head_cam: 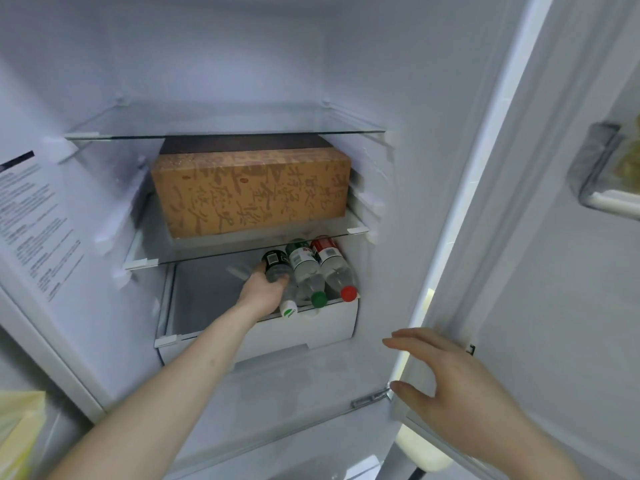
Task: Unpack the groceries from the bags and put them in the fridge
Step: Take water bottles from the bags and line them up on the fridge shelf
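The fridge stands open in front of me. My left hand (265, 289) reaches onto the lowest glass shelf and grips a clear bottle with a black label and white cap (277, 268), lying on its side. Right of it lie a green-capped bottle (306, 271) and a red-capped bottle (334, 266), side by side, caps toward me. A brown cardboard box (249, 190) with printed script fills the middle shelf (358, 231). My right hand (446, 386) hovers with spread, straight fingers beside the edge of the open fridge door (460, 237), holding nothing.
The top glass shelf (225, 135) holds nothing in view. A white drawer (311, 329) sits under the bottles. The door on the right carries a bin (602, 171) with something yellowish inside. A yellow bag (17, 434) shows at the lower left. A printed label (31, 216) covers the left wall.
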Available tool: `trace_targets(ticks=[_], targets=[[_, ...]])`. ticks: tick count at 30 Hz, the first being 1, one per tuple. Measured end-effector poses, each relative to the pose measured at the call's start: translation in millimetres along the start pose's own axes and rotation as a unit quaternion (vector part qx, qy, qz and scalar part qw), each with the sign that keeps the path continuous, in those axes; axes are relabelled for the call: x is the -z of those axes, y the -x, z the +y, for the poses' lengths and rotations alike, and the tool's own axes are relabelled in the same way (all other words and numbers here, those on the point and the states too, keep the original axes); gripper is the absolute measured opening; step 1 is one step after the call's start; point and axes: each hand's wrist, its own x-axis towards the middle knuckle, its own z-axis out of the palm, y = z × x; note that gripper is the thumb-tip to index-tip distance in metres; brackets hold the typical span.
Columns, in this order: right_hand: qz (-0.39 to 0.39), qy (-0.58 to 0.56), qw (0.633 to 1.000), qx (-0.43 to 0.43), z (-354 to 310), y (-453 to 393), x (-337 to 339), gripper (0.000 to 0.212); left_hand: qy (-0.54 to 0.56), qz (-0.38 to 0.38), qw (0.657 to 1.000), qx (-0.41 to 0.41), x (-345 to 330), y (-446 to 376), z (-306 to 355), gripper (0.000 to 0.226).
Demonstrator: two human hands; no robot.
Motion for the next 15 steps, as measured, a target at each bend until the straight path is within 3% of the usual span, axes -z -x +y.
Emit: trace_targets(ticks=[7, 15], targets=[[-0.022, 0.042, 0.999, -0.010, -0.2, -1.0, -1.9, 0.049, 0.006, 0.002, 1.000, -0.028, -0.5, 19.9, -1.4, 0.070], [-0.062, 0.094, 0.994, 0.008, -3.1, -1.2, 2.1, 0.060, -0.092, -0.006, 0.992, -0.085, -5.3, 75.8, -9.0, 0.059]])
